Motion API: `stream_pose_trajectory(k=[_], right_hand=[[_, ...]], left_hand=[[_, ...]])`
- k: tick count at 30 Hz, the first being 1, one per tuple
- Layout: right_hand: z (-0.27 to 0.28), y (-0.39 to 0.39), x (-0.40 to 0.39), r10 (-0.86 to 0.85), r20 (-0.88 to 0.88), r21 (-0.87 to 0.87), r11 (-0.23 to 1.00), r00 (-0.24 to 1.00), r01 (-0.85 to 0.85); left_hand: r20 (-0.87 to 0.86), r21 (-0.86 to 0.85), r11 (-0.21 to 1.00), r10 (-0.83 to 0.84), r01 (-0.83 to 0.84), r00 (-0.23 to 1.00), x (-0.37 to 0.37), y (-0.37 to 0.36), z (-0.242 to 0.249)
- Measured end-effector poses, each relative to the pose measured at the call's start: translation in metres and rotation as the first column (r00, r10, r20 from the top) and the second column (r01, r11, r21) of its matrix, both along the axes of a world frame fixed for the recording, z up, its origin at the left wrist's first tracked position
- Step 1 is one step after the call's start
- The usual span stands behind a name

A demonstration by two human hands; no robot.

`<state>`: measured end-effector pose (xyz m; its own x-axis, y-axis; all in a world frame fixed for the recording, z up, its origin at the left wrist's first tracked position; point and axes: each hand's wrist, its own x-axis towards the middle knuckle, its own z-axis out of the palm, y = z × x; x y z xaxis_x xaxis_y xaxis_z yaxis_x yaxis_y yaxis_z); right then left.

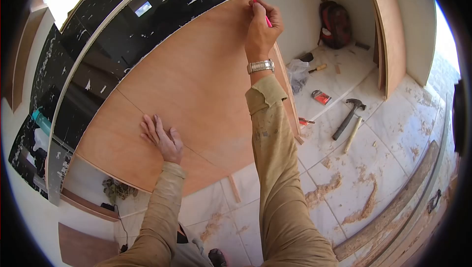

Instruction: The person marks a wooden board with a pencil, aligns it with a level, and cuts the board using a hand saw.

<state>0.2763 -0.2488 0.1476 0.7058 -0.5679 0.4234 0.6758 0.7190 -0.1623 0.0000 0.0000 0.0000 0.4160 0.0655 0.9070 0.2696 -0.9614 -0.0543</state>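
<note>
A large plywood sheet (196,65) lies under the black countertop (162,16), its upper edge along the counter's rim. My left hand (163,139) rests flat on the sheet with fingers apart, near a thin line that crosses the wood. Up at the sheet's right corner, my right hand (265,19) is closed around a pink pencil (269,22). The pencil's upper end is close to the counter edge; whether it touches the wood is hard to see. A metal watch (260,66) is on my right wrist.
On the tiled floor to the right lie a claw hammer (348,119), a chisel-like tool (354,134), a red package (321,97) and a plastic bag (298,74). A backpack (335,24) stands in the recess. Upright boards (388,36) lean nearby; long timbers (393,208) lie lower right, among sawdust.
</note>
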Motion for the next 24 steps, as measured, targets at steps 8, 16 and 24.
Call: stream_pose_trajectory(k=[8,16,24], right_hand=[[0.0034,0.0041,0.0023,-0.016,0.034,0.013,1.0,0.999,0.016],[0.003,0.0034,0.0019,-0.034,0.044,0.003,0.999,0.998,0.034],[0.0022,0.0031,-0.0011,-0.078,0.019,-0.021,0.997,0.997,0.078]], left_hand=[[-0.006,0.011,1.0,0.002,-0.002,1.0,-0.0021,0.0005,0.0022],[0.0,0.0,1.0,0.004,-0.004,1.0,-0.001,-0.0002,0.0009],[-0.006,-0.007,1.0,0.002,-0.002,1.0,-0.0015,-0.0029,0.0009]])
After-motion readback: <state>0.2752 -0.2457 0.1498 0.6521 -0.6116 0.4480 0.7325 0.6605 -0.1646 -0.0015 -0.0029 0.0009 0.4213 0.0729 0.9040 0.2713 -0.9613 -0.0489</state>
